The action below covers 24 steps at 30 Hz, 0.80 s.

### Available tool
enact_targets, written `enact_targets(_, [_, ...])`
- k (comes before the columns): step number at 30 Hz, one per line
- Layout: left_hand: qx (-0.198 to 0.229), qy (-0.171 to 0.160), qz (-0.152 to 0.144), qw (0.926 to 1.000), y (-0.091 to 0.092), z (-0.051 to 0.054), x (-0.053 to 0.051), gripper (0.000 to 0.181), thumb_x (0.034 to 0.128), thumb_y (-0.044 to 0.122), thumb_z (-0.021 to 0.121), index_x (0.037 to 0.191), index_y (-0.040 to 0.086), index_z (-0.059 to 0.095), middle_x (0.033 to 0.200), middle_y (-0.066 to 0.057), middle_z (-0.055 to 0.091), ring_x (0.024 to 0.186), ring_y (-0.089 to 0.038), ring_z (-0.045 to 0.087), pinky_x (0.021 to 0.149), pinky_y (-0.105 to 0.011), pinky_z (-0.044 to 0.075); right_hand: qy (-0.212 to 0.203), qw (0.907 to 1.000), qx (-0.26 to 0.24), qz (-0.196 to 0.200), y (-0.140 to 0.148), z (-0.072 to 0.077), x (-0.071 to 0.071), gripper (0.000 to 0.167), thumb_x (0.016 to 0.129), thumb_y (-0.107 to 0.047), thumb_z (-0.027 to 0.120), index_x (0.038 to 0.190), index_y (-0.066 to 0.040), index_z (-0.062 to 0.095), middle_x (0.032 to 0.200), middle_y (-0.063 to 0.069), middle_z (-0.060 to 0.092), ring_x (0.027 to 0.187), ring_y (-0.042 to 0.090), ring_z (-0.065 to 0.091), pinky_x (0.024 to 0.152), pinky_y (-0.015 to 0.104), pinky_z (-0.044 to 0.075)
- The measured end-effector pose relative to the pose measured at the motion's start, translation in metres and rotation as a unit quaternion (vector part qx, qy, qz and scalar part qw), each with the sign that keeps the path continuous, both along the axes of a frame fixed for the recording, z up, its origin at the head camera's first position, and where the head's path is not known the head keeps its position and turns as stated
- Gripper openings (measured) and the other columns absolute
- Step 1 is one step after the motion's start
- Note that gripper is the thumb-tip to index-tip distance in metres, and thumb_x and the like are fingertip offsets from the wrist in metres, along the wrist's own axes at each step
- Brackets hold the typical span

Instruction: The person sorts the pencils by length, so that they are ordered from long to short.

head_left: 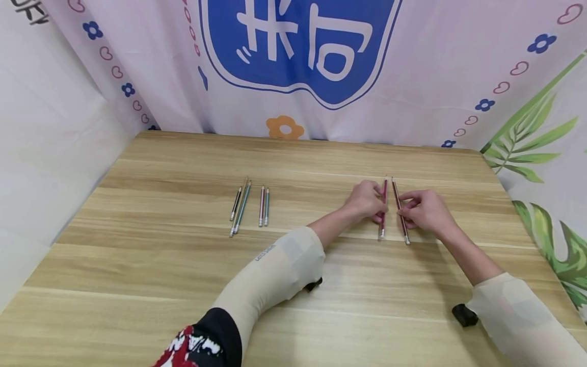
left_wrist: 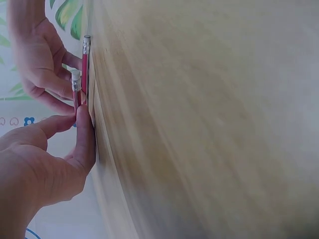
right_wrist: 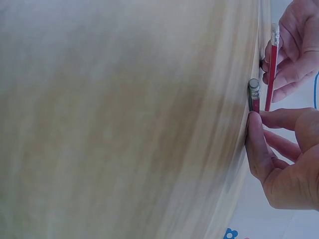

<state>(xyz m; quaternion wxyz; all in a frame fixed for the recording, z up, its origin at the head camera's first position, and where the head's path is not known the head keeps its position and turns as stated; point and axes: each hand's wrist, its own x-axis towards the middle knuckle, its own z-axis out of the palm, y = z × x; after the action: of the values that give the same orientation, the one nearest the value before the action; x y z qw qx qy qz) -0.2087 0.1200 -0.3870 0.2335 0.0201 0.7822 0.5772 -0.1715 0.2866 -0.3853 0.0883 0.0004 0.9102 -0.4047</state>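
My left hand (head_left: pixel 367 200) pinches a red pencil (head_left: pixel 383 204) between thumb and fingers, its white eraser end pointing toward me. To the right of it, my right hand (head_left: pixel 427 211) pinches a dark red pencil (head_left: pixel 397 199), which slants slightly. A narrow gap separates the two pencils in the head view. The left wrist view shows the left hand (left_wrist: pixel 50 159) with its thumb and a fingertip on the pencil (left_wrist: pixel 76 92) below the eraser. From the right wrist, the right hand (right_wrist: pixel 289 169) holds its pencil (right_wrist: pixel 255 94) close to the tabletop.
Left of the hands on the wooden table (head_left: pixel 183 285) lie a black pencil (head_left: pixel 236 204), a teal pencil (head_left: pixel 243 206) and a gold-toned one beside it. Nearby are a pinkish pencil (head_left: pixel 262 206) and a blue-green pencil (head_left: pixel 267 206). A printed curtain (head_left: pixel 431 76) hangs behind the table.
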Motion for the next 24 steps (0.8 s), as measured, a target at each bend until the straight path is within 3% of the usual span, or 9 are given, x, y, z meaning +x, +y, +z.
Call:
enact_targets(14, [-0.021, 0.008, -0.003, 0.9998, 0.0033, 0.0011, 0.0002, 0.037, 0.0840, -0.016, 0.075, 0.116, -0.004, 0.062, 0.068, -0.013, 0.065, 0.045, -0.016, 0.057, 0.052, -0.029, 0.062, 0.004, 1.0000, 0.001, 0.002, -0.0005, 0.0003, 0.0007, 0.041, 0.091, 0.005, 0.068, 0.128, 0.019, 0.059, 0.089, 0.022, 0.073, 0.059, 0.011, 0.068, 0.055, 0.027, 0.062])
enact_targets(24, [-0.071, 0.031, -0.046, 0.9960, 0.0050, 0.0021, -0.0044, 0.027, 0.0844, -0.014, 0.073, 0.100, 0.000, 0.057, 0.068, -0.011, 0.065, 0.045, -0.017, 0.060, 0.052, -0.028, 0.062, 0.001, 1.0000, 0.002, 0.000, -0.0006, 0.0000, 0.0010, 0.042, 0.091, 0.005, 0.069, 0.129, 0.019, 0.059, 0.090, 0.023, 0.073, 0.059, 0.012, 0.068, 0.056, 0.027, 0.062])
